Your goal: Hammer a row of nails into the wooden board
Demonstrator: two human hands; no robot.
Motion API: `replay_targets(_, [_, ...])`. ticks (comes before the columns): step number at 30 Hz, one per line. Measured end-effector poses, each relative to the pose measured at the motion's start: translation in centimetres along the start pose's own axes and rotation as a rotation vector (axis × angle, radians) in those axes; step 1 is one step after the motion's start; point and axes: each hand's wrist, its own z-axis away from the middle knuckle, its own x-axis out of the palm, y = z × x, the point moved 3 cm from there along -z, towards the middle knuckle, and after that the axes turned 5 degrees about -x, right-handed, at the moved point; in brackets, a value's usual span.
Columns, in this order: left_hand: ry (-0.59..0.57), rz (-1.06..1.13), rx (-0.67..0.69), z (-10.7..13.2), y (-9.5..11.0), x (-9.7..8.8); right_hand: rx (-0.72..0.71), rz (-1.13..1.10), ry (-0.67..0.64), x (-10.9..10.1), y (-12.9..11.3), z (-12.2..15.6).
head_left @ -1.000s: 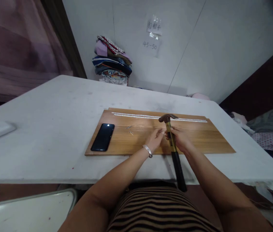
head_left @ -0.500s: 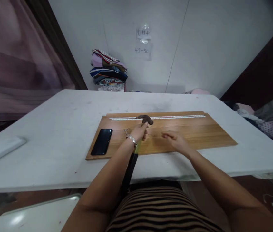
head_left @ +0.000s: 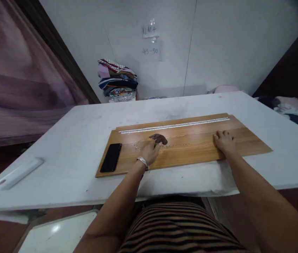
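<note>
My left hand (head_left: 149,153) is closed round a claw hammer, gripping it close under the dark metal head (head_left: 160,139); most of the handle is hidden. The hammer is low over a wooden board (head_left: 204,137). Far to the right, my right hand (head_left: 225,142) rests on the board with its fingers bent and somewhat apart, nothing visible in them. Between the hands, a row of small nails or marks (head_left: 176,144) runs along the wood. Several loose nails (head_left: 136,143) lie just left of my left hand.
A black phone (head_left: 111,157) lies on the board's left end. Two white measuring strips (head_left: 175,125) run along its far side. The board is on a white table (head_left: 67,158), with a white plastic object (head_left: 20,173) at left. Folded cloths (head_left: 117,79) are stacked against the wall.
My right hand has moved right from the row and come down on the board, its pinch loosened. My left hand has lowered the hammer slightly nearer me. The camera view has turned a little.
</note>
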Motion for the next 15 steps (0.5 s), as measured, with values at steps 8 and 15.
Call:
replay_targets(8, [0.039,-0.226,0.143,0.0,1.8,0.1,-0.015,0.016,0.04,1.4,0.3,0.2])
replay_targets(15, [0.079,-0.267,0.157,-0.5,1.6,0.1,-0.032,0.001,0.103,1.8,0.5,0.2])
